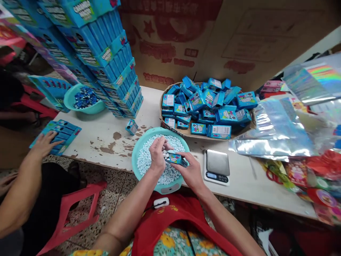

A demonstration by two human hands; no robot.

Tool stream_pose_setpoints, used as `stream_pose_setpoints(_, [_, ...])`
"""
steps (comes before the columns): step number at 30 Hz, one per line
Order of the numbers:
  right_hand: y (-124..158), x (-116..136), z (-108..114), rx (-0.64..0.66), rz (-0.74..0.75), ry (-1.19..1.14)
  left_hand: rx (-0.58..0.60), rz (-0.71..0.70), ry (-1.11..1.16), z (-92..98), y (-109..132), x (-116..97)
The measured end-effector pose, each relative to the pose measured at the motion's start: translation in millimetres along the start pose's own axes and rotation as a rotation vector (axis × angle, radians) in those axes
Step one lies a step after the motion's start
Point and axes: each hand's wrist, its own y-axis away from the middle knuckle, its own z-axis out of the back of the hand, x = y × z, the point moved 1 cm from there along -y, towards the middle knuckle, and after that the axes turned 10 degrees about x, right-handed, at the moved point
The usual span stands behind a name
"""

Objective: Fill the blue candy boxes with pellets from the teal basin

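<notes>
A small blue printed box point(173, 158) lies tilted over the basin, with my right hand point(192, 170) closed around its right end. My left hand point(159, 153) is cupped with bent fingers at the box's left end, holding a few pale candies point(165, 155) against that opening. Part of what the left palm holds is hidden by the fingers. Beneath both hands stands a turquoise basin point(137, 167) filled with many small pale blue candies point(147, 149).
A cardboard tray point(195, 137) heaped with blue boxes stands behind the basin. Right of it are a digital scale point(217, 163) and shiny film bags point(274, 128). Left are a single box point(131, 127), stacked cartons point(106, 53), a second bowl point(87, 110) and a co-worker's hand point(46, 144) on flat packs.
</notes>
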Motion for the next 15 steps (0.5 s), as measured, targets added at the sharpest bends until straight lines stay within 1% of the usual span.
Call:
stream_pose_setpoints(5, [-3.8,-1.9,-2.1,0.008,-0.052,-0.028,0.151,0.017,0.061,2.3,5.1,-6.2])
stream_pose_setpoints(7, [-2.2,-5.4,-1.9,0.037,-0.092,-0.082,0.132,-0.018,0.079,10.2,1.8,-8.7])
stream_pose_setpoints(9, [1.6,-11.0,-0.5,0.044,-0.122,-0.17,0.06,-0.067,0.024,25.9,-8.2,-6.7])
stream_pose_setpoints(10, [3.7,-14.5,0.7,0.032,-0.129,-0.222,0.026,-0.085,-0.085,35.8,-15.4,-2.8])
stream_pose_setpoints(12, [6.9,-22.3,3.9,-0.009,-0.138,-0.319,-0.003,-0.098,-0.426,55.1,-31.7,11.2])
stream_pose_setpoints(14, [7.5,-29.3,8.4,-0.055,-0.161,-0.37,0.04,-0.095,-0.743,67.0,-45.7,32.3])
stream_pose_setpoints(15, [6.9,-31.8,11.3,-0.078,-0.178,-0.377,0.085,-0.094,-0.833,68.6,-50.3,44.1])
